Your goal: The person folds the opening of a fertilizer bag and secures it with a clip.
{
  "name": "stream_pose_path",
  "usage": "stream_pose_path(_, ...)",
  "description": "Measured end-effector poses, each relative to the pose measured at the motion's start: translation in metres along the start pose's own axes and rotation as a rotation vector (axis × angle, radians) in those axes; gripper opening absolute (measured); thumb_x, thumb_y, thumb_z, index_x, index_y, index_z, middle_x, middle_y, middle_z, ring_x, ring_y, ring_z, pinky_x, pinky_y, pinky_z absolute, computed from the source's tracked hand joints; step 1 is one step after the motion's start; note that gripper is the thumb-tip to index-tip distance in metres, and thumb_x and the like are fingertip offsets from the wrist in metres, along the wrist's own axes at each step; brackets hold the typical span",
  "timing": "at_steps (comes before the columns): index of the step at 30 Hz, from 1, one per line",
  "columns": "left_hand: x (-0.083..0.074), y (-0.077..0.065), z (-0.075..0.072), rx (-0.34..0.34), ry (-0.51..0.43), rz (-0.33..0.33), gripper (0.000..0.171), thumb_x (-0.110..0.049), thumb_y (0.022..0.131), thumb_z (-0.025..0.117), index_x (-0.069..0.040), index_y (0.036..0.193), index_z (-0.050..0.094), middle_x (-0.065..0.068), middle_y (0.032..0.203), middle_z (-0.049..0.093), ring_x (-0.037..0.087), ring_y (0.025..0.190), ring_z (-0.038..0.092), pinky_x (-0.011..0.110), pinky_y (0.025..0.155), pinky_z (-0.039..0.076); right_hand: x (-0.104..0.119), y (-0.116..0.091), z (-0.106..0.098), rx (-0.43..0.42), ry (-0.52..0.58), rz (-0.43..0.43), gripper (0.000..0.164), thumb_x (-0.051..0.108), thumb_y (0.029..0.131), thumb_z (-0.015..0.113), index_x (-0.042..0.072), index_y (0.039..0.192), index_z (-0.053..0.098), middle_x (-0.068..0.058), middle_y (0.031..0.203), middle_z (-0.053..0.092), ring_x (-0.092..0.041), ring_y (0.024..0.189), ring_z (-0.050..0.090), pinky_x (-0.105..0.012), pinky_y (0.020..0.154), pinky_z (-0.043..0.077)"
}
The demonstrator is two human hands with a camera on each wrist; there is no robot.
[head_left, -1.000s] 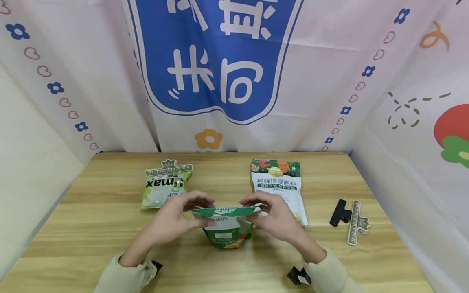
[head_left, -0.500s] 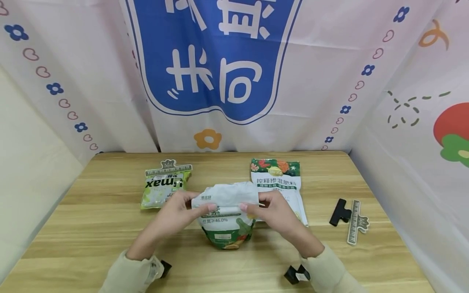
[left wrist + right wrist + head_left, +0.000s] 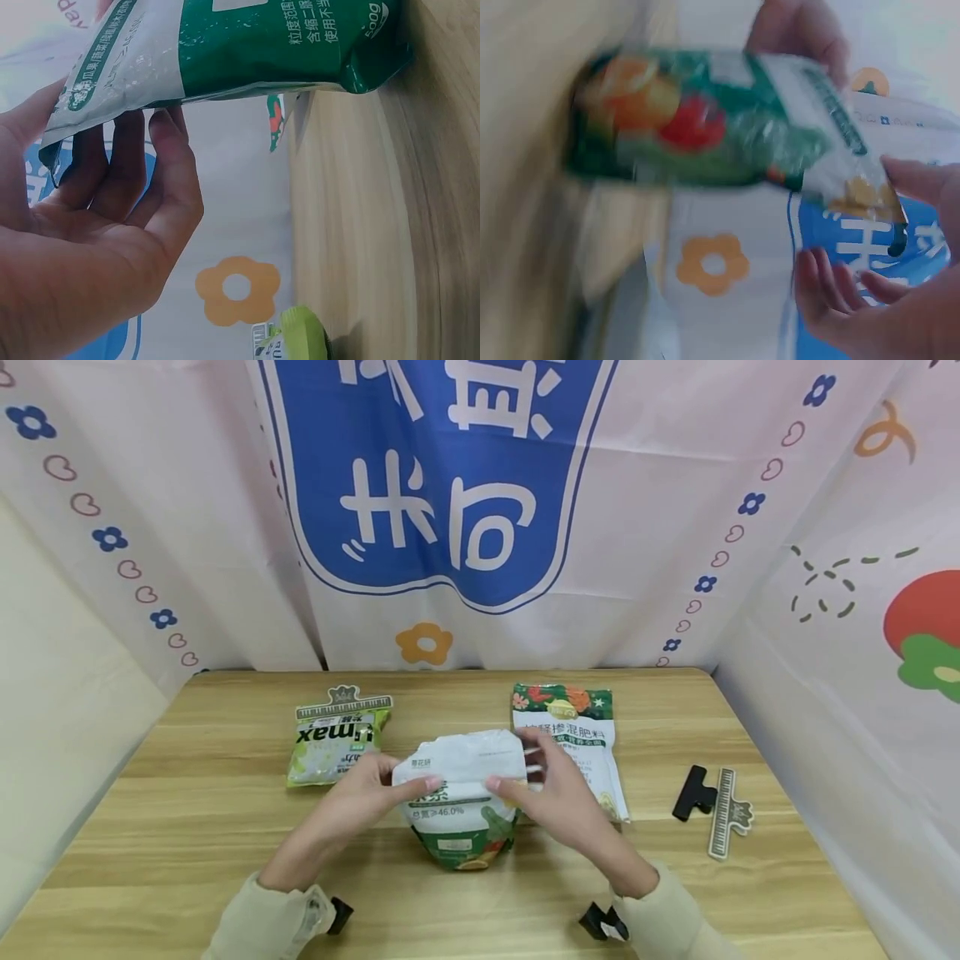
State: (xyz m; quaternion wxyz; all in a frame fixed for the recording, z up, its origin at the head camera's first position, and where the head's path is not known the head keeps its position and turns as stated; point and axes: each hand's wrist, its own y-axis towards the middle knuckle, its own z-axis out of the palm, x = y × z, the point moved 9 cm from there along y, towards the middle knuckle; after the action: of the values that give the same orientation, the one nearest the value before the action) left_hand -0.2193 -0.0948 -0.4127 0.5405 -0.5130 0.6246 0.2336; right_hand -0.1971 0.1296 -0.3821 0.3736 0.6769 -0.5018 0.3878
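Observation:
A green and white fertilizer bag [image 3: 459, 814] stands upright on the table between my hands, its top bent over at a crease. My left hand [image 3: 352, 806] pinches its upper left edge, thumb in front and fingers behind, as the left wrist view shows with the bag [image 3: 247, 52] above the curled fingers. At the upper right edge, the thumb of my right hand [image 3: 558, 793] touches the bag's front. In the blurred right wrist view the other fingers of the right hand [image 3: 907, 300] are spread behind, apart from the bag [image 3: 727, 127].
Behind on the left lies a lime-green bag [image 3: 333, 752] with a ruler-marked clip [image 3: 345, 703] on its top. A white and green fertilizer bag [image 3: 577, 735] lies flat behind my right hand. To the right are a black clip [image 3: 693, 793] and another ruler-marked clip [image 3: 727, 817].
The bag's green top edge, facing me earlier, has turned out of sight, and a white creased top now shows. The right hand's fingers have since loosened and straightened away from the bag.

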Motion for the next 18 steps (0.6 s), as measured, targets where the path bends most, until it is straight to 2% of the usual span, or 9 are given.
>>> stream_pose_path(3, -0.001, -0.002, -0.001, 0.002, -0.006, 0.008, 0.037, -0.041, 0.093, 0.08, -0.004, 0.089, 0.077, -0.004, 0.076, 0.061, 0.014, 0.075, 0.048, 0.024, 0.066, 0.042, 0.033, -0.008, -0.009, -0.123, -0.277, -0.404, 0.079, 0.032, 0.087, 0.088, 0.012, 0.153, 0.049, -0.014, 0.145, 0.054, -0.026, 0.127, 0.058, -0.041, 0.108, 0.056)
stream_pose_path(5, -0.002, -0.002, 0.0, 0.01, -0.017, 0.03, 0.036, -0.039, 0.094, 0.079, -0.004, 0.101, 0.078, -0.002, 0.086, 0.069, 0.013, 0.082, 0.057, 0.024, 0.072, 0.049, 0.049, -0.018, -0.009, -0.174, -0.447, -0.667, 0.071, 0.03, 0.086, 0.088, 0.012, 0.148, 0.057, -0.016, 0.148, 0.055, -0.031, 0.134, 0.055, -0.04, 0.118, 0.05)
stream_pose_path(7, -0.004, -0.002, 0.001, 0.01, -0.013, 0.058, 0.04, -0.038, 0.095, 0.078, -0.004, 0.116, 0.075, 0.004, 0.098, 0.075, 0.015, 0.09, 0.064, 0.025, 0.078, 0.055, 0.054, -0.025, -0.005, -0.166, -0.546, -0.825, 0.058, 0.032, 0.087, 0.087, 0.011, 0.138, 0.067, -0.016, 0.147, 0.06, -0.034, 0.14, 0.053, -0.038, 0.125, 0.043)
stream_pose_path(8, -0.006, -0.003, 0.001, 0.006, -0.005, 0.075, 0.045, -0.038, 0.096, 0.078, -0.005, 0.125, 0.072, 0.007, 0.108, 0.076, 0.017, 0.096, 0.067, 0.027, 0.082, 0.058, 0.055, -0.026, -0.003, -0.146, -0.569, -0.865, 0.053, 0.033, 0.088, 0.086, 0.012, 0.135, 0.07, -0.015, 0.147, 0.063, -0.034, 0.141, 0.054, -0.038, 0.127, 0.042)
stream_pose_path(10, -0.009, -0.005, 0.0, -0.025, 0.031, 0.112, 0.054, -0.039, 0.096, 0.077, -0.008, 0.138, 0.064, 0.01, 0.124, 0.074, 0.02, 0.107, 0.07, 0.029, 0.088, 0.061, 0.052, -0.026, 0.0, -0.104, -0.574, -0.877, 0.051, 0.031, 0.087, 0.087, 0.013, 0.132, 0.072, -0.014, 0.147, 0.065, -0.034, 0.141, 0.057, -0.039, 0.126, 0.044)
stream_pose_path(12, -0.017, -0.009, -0.003, -0.094, 0.118, 0.208, 0.059, -0.04, 0.095, 0.078, -0.011, 0.143, 0.06, 0.01, 0.132, 0.07, 0.022, 0.113, 0.07, 0.032, 0.091, 0.063, 0.049, -0.026, 0.001, -0.075, -0.558, -0.863, 0.05, 0.03, 0.088, 0.087, 0.013, 0.132, 0.073, -0.014, 0.148, 0.065, -0.034, 0.14, 0.059, -0.042, 0.121, 0.05)
stream_pose_path(14, -0.032, -0.018, -0.005, -0.187, 0.268, 0.392, 0.061, -0.037, 0.092, 0.082, -0.013, 0.144, 0.059, 0.01, 0.14, 0.067, 0.026, 0.123, 0.068, 0.039, 0.101, 0.062, 0.045, -0.025, 0.001, -0.059, -0.55, -0.851, 0.05, 0.03, 0.088, 0.086, 0.012, 0.133, 0.072, -0.015, 0.148, 0.065, -0.034, 0.138, 0.061, -0.046, 0.116, 0.054)
stream_pose_path(16, -0.05, -0.032, -0.004, -0.297, 0.455, 0.626, 0.062, -0.031, 0.088, 0.086, -0.013, 0.142, 0.063, 0.01, 0.146, 0.064, 0.032, 0.133, 0.064, 0.046, 0.112, 0.056, 0.043, -0.025, 0.001, -0.048, -0.546, -0.842, 0.049, 0.029, 0.089, 0.085, 0.012, 0.133, 0.072, -0.016, 0.148, 0.065, -0.035, 0.137, 0.062, -0.047, 0.114, 0.056)
stream_pose_path(18, -0.063, -0.048, 0.003, -0.387, 0.622, 0.855, 0.058, -0.027, 0.084, 0.088, -0.011, 0.137, 0.068, 0.012, 0.146, 0.066, 0.036, 0.14, 0.059, 0.046, 0.121, 0.049, 0.042, -0.024, 0.001, -0.042, -0.552, -0.838, 0.048, 0.028, 0.09, 0.084, 0.011, 0.134, 0.073, -0.015, 0.148, 0.065, -0.035, 0.137, 0.063, -0.047, 0.113, 0.057)
